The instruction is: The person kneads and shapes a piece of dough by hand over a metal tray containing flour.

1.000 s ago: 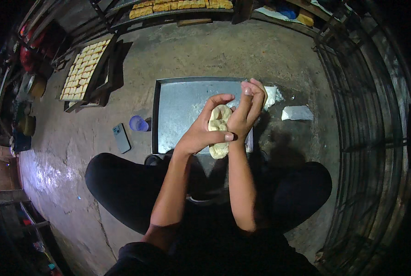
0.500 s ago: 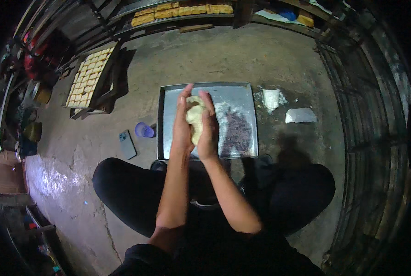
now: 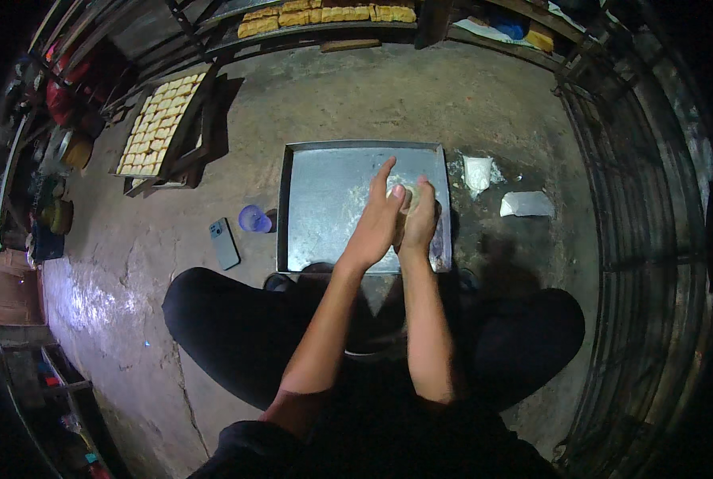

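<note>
Fingers of the left hand and right hand close together around a pale lump of dough, pressing it onto the flour-dusted rectangular grey metal tray on the concrete floor. Nearby, a wooden crate holds rows of pale yellow blocks; a small blue cup sits beside the tray.

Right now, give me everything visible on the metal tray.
The metal tray is a shallow, square-ish grey pan with a low raised rim, dull and scuffed, lying flat on the concrete floor in front of the seated person's knees. A pale floury smear marks its right half. The left hand and right hand press a pale dough lump onto it.
</note>
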A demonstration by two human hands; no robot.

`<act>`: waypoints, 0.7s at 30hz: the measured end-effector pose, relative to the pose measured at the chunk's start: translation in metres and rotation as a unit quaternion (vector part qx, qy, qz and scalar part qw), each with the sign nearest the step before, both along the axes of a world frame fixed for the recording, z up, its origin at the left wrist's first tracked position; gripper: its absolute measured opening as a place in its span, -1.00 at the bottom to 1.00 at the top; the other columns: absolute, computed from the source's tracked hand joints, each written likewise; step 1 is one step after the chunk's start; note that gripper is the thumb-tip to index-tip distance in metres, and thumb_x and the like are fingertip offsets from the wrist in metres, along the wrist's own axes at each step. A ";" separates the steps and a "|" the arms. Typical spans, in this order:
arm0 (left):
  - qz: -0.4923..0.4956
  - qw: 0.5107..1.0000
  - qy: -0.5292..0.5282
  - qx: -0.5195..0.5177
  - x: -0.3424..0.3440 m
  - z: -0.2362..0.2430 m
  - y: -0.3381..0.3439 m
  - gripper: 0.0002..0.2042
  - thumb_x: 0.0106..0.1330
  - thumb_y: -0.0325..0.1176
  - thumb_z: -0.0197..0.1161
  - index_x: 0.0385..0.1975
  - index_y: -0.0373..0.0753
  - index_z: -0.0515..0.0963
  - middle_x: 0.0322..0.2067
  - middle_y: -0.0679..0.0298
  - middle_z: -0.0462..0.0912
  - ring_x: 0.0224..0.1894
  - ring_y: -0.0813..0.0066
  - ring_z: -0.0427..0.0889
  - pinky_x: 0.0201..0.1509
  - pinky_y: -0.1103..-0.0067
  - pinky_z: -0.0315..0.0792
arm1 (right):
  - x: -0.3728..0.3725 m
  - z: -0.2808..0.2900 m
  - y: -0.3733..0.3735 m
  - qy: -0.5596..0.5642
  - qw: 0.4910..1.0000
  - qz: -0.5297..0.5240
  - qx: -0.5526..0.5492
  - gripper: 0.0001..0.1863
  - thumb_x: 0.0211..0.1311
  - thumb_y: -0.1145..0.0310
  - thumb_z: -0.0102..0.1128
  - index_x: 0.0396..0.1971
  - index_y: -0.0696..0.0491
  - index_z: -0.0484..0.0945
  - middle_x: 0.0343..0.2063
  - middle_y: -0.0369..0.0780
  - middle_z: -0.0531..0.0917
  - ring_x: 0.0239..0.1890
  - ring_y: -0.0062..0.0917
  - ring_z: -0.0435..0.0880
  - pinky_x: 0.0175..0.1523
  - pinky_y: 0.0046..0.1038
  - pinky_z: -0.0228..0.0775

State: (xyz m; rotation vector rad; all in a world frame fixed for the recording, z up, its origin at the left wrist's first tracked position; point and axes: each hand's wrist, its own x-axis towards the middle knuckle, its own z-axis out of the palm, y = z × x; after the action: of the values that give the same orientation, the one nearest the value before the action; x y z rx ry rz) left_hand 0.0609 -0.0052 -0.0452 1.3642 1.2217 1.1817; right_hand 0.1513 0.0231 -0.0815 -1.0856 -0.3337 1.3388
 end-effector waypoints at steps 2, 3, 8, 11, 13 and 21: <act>0.040 0.998 0.017 0.044 -0.003 -0.014 0.002 -0.32 0.45 0.11 -0.01 0.40 -0.27 0.18 0.20 0.01 0.46 0.18 0.26 0.47 0.31 0.40 0.28 | -0.013 0.014 -0.008 -0.078 0.997 0.003 -0.004 -0.57 0.32 0.07 0.11 -0.61 0.11 0.54 -0.57 -0.30 0.56 -0.49 -0.61 0.51 -0.35 -0.48 0.35; 0.047 0.998 -0.028 0.037 -0.002 -0.012 0.002 -0.33 0.42 0.08 0.08 0.35 -0.31 0.28 0.18 0.02 0.49 0.09 0.34 0.54 0.23 0.44 0.37 | -0.016 0.022 -0.013 -0.118 0.993 0.001 -0.006 -0.57 0.31 0.09 0.12 -0.61 0.12 0.54 -0.57 -0.31 0.56 -0.48 -0.62 0.50 -0.35 -0.48 0.34; 0.075 0.981 -0.165 0.064 0.002 -0.001 0.001 -0.62 0.43 -0.14 0.14 -0.07 -0.39 0.57 -0.01 0.06 0.67 0.01 0.40 0.62 0.18 0.48 0.43 | -0.022 0.000 -0.008 -0.105 0.992 0.044 0.049 -0.53 0.41 0.05 -0.06 -0.51 0.13 0.56 -0.55 -0.31 0.54 -0.44 -0.57 0.48 -0.28 -0.44 0.34; 0.126 0.963 -0.238 0.021 -0.002 -0.001 0.005 -0.67 0.49 -0.21 0.09 -0.39 -0.37 0.57 -0.30 0.15 0.72 -0.20 0.43 0.66 -0.02 0.52 0.50 | -0.040 0.026 -0.017 -0.137 0.990 0.035 -0.012 -0.44 0.51 -0.08 -0.22 -0.38 0.13 0.51 -0.48 -0.28 0.47 -0.41 -0.48 0.46 -0.17 -0.39 0.38; 0.120 0.947 -0.300 0.003 -0.010 -0.005 0.007 -0.63 0.52 -0.18 0.04 -0.45 -0.34 0.53 -0.35 0.16 0.69 -0.22 0.41 0.65 -0.10 0.49 0.51 | -0.047 0.007 -0.010 -0.051 0.997 -0.029 0.049 -0.54 0.51 -0.07 -0.22 -0.13 0.08 0.40 -0.18 -0.23 0.48 -0.14 -0.50 0.48 0.02 -0.39 0.35; 0.170 0.811 -0.556 -0.060 -0.039 -0.004 0.015 -0.53 0.51 -0.04 -0.02 -0.67 -0.11 0.23 -0.71 0.34 0.23 -0.59 0.50 0.25 -0.39 0.52 0.23 | -0.062 0.025 -0.030 -0.182 0.962 -0.029 0.201 -0.43 0.53 -0.11 -0.29 0.06 0.13 0.37 0.07 -0.13 0.44 0.15 -0.33 0.46 0.25 -0.22 0.32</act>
State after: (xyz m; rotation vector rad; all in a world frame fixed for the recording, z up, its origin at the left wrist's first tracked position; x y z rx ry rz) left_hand 0.0217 0.0096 -0.0490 0.1627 0.6228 1.7298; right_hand 0.0890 -0.0072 -0.0562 -0.9814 -0.8044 0.9582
